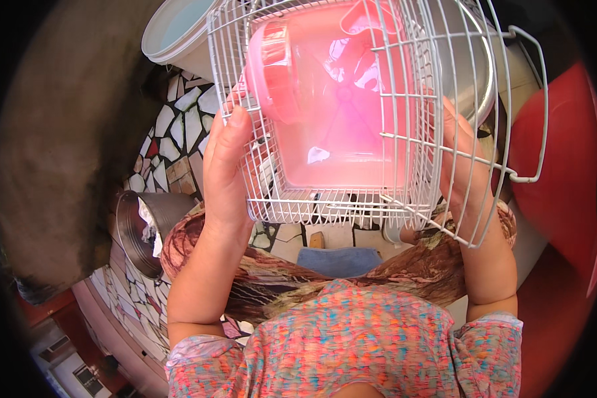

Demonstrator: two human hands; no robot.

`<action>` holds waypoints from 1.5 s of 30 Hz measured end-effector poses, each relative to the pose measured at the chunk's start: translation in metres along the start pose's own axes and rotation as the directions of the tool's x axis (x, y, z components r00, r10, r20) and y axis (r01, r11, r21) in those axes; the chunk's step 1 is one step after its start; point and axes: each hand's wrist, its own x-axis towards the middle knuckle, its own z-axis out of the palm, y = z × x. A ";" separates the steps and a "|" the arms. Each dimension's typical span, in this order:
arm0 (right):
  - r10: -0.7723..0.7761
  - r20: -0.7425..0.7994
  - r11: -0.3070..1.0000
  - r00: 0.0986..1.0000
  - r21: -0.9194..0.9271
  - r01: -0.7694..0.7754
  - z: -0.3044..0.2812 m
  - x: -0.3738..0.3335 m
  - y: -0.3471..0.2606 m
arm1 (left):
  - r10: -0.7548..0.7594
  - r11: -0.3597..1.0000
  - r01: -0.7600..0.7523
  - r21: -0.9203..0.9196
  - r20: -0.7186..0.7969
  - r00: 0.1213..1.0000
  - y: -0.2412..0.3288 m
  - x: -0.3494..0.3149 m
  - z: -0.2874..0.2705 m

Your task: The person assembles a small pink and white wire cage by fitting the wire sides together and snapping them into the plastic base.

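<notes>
A small white wire pet cage (311,213) is held up in front of me, above my lap. Through its bars shows a glossy pink plastic tray (351,156), with a round pink part (272,66) at its left. My left hand (227,159) grips the cage's left side, thumb up along the wires and fingertips partly hidden behind the bars. On the opposite side my right hand (467,159) is pressed to the cage, its fingers largely behind the wires. A wire loop (542,119) juts out past that hand.
At the far left stands a white bucket (155,48) of bluish liquid. A shiny metal vessel (471,73) sits behind the cage, and a red surface (557,159) lies right. A dark bucket (127,232) rests on the mosaic floor (189,126). Blue cloth (338,263) lies between my knees.
</notes>
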 end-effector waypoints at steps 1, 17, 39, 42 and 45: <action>0.053 -0.088 0.997 0.995 -0.049 -0.057 0.005 -0.001 -0.002 | -0.015 1.000 0.015 -0.024 -0.001 1.000 -0.001 0.000 0.000; 0.071 -0.070 0.998 0.995 0.005 -0.070 -0.008 0.021 0.021 | -0.083 0.994 0.087 0.060 -0.070 0.994 -0.018 -0.002 -0.018; -0.023 -0.043 0.998 0.999 -0.064 0.020 -0.014 0.033 0.023 | -0.072 0.995 0.082 0.058 -0.149 0.986 -0.015 -0.003 -0.007; -0.032 -0.050 0.997 0.998 -0.069 0.028 -0.017 0.030 0.019 | -0.041 0.997 0.051 0.060 -0.158 0.987 -0.013 -0.004 -0.003; -0.044 -0.055 0.997 0.998 -0.072 0.040 -0.020 0.025 0.015 | 0.050 0.997 -0.047 0.059 -0.052 0.997 -0.013 -0.005 -0.005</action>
